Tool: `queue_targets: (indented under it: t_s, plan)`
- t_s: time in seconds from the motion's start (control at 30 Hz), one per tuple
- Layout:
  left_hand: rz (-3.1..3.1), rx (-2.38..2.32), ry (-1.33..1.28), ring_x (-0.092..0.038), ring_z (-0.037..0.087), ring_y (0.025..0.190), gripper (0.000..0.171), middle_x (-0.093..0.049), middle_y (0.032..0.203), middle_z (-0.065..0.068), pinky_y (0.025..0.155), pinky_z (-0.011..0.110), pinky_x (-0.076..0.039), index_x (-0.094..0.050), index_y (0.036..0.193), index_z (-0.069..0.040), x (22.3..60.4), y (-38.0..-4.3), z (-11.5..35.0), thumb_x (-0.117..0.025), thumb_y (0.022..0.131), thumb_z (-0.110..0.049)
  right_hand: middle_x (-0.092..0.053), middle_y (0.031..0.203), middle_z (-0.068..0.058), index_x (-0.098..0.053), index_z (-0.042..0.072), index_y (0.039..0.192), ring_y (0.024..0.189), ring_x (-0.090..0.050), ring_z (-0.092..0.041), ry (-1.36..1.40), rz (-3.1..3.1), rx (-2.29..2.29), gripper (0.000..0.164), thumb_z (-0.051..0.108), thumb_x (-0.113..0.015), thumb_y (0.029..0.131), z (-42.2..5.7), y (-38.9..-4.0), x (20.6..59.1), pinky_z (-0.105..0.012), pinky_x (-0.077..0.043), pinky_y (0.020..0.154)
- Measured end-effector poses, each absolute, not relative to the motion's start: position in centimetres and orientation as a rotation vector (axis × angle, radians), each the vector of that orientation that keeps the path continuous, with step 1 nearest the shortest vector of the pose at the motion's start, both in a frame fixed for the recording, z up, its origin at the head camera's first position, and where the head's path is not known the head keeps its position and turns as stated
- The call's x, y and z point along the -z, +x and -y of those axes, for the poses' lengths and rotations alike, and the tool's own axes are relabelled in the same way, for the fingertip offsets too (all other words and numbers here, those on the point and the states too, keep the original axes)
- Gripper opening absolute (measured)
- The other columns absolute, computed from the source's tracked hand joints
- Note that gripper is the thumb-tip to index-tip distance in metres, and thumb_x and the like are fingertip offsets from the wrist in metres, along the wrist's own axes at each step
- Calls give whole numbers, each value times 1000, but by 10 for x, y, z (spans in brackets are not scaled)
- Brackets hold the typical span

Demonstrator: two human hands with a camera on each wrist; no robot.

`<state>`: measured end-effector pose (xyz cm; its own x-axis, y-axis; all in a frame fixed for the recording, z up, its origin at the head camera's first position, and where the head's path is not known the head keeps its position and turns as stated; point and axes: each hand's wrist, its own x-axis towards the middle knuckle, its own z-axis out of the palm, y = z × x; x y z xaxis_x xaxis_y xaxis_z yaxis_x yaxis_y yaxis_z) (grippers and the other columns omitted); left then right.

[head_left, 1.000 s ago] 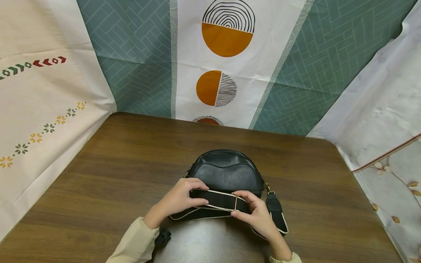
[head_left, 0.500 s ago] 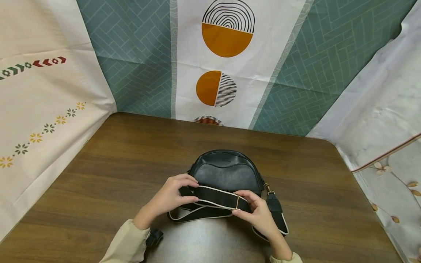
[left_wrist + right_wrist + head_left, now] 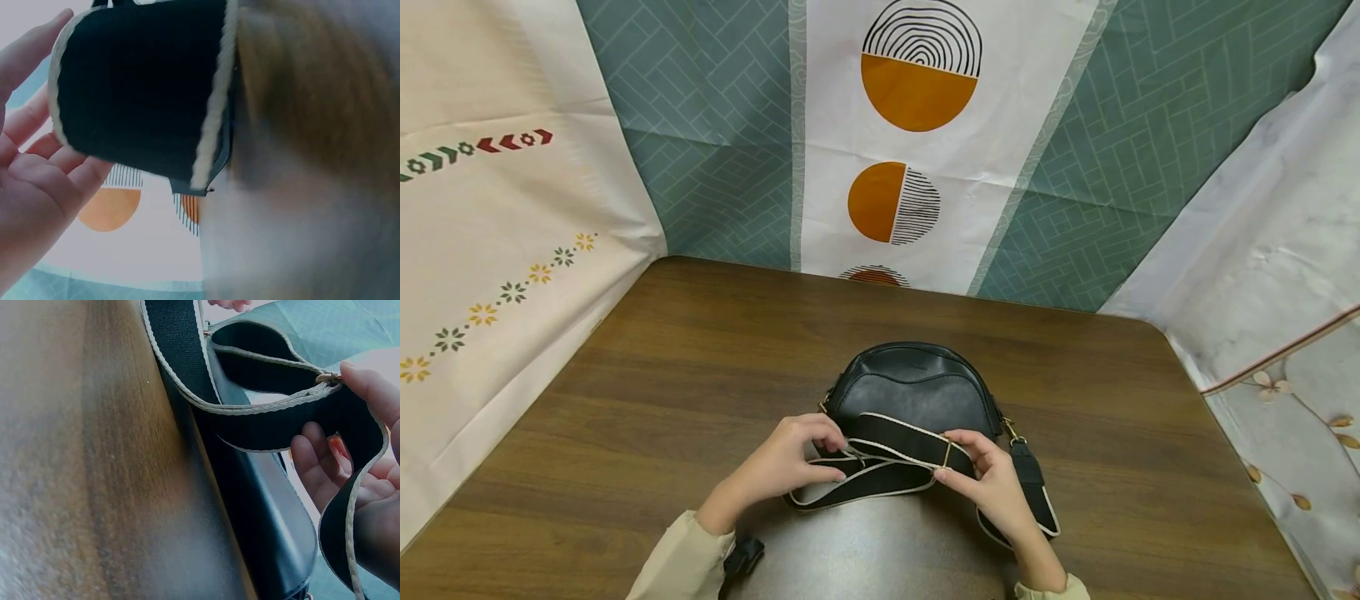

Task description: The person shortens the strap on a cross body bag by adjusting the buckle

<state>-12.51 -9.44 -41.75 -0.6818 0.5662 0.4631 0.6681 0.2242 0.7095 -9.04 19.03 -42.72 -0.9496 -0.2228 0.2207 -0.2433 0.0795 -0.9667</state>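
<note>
A black leather bag [image 3: 917, 396] stands on the table, its black, cream-edged strap [image 3: 895, 479] looped in front of it. My right hand [image 3: 992, 479] pinches the strap between thumb and fingers beside a thin gold slide buckle [image 3: 947, 452]. At the strap's left loops, my left hand [image 3: 778, 467] has thumb and fingers parted around the folds. Broad strap webbing [image 3: 137, 87] fills much of the left wrist view, with the left fingers [image 3: 69, 159] at its edge and some fingertips hidden. The right wrist view has the buckle near the right thumb [image 3: 369, 384].
A brown wooden table [image 3: 700, 375] surrounds the bag. Patterned cloths [image 3: 722, 150] hang behind and at both sides. By the bag's right side, a gold clasp [image 3: 1011, 431] joins a leather strap end [image 3: 1027, 467]. A dark wrist device [image 3: 742, 557] sits near the left sleeve.
My left hand has moved left and let the upper strap loop go; it now lies over the lower folds. The right hand keeps its grip beside the buckle, shifting slightly right. The bag stays put.
</note>
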Motion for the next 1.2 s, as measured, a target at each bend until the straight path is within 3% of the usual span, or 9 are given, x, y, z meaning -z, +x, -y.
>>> queue_targets:
  t_s: [0.27,0.5,0.67,0.93,1.1,1.2]
  plan:
    - [2519,1528,-1241,-57,12,71,21,-58,80,-1,65,25,-49,-63,76,-5,419,-121,88,-79,63,-5,-58,101,-24,-53,-11,107,82,-59,-10,433,2297,-2056,37,-8,-67,73,-191,-92,427,-23,-49,65]
    - [2724,1343,-1241,-50,-3,54,22,-57,75,-5,57,17,-43,-61,74,-8,413,-117,82,-79,62,-7,-61,96,-22,-53,-9,106,79,-59,-11,405,2355,-2036,37,-5,-68,73,-191,-92,427,-23,-48,65]
    - [2780,1156,-1263,-46,-6,51,22,-56,74,-9,54,13,-40,-62,73,-11,415,-117,80,-79,61,-9,-61,97,-21,-52,-9,107,80,-59,-12,371,2359,-2040,38,-6,-68,73,-191,-92,426,-23,-48,65]
    - [2847,957,-1267,-49,-3,57,16,-61,73,-11,54,17,-41,-69,73,-14,414,-118,80,-72,67,0,-53,112,-27,-48,-13,114,95,-55,-8,445,2389,-1956,45,-7,-66,74,-194,-91,423,-19,-45,74]
    - [2771,950,-1257,-53,2,66,30,-60,71,-11,59,19,-43,-67,69,-15,414,-118,82,-60,67,15,-52,117,-22,-51,-9,115,108,-48,-7,475,2463,-1850,46,-5,-67,73,-197,-89,423,-16,-37,86]
    - [2713,1048,-1251,-52,6,69,38,-56,72,-9,61,19,-43,-64,68,-14,413,-119,85,-53,65,22,-54,114,-21,-52,-8,115,101,-52,-9,505,2472,-1863,46,-8,-67,71,-200,-88,422,-18,-41,82]
